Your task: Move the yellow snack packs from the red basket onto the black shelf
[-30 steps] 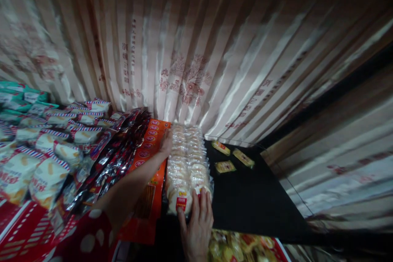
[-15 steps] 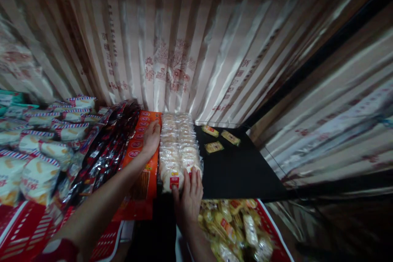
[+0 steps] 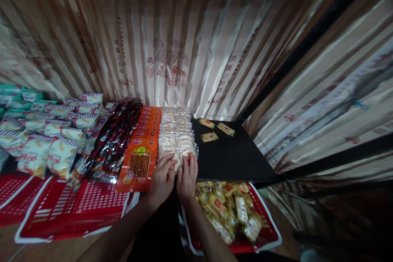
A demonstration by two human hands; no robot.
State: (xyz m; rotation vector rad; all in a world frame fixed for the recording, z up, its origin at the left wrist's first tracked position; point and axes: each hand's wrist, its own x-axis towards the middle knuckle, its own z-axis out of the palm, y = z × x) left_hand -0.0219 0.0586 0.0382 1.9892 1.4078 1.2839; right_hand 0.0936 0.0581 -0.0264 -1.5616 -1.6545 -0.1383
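Observation:
Two side-by-side rows of clear-wrapped round white biscuits (image 3: 175,131) stand on the black shelf (image 3: 236,159). At the front of the left row rests my left hand (image 3: 163,178), its fingers bent over the front packs and its thumb apart. My right hand (image 3: 187,176) lies with fingers stretched over the front of the right row, touching the packs there. Both hands partly cover the front biscuits. Just left of my left hand is an orange snack packet (image 3: 141,147) with a picture of brown sticks.
Dark red packets (image 3: 113,139) and white snack bags (image 3: 63,153) fill the left side. Three small yellow packs (image 3: 209,136) lie on the right. Below are a red basket (image 3: 73,213) and another red basket (image 3: 270,229) holding yellow-wrapped packs. Pleated printed sheeting (image 3: 202,49) hangs behind.
My left hand has come back from the far end of the orange packet to the front of the left biscuit row. My right hand stays at the right row's front. The view has shifted slightly.

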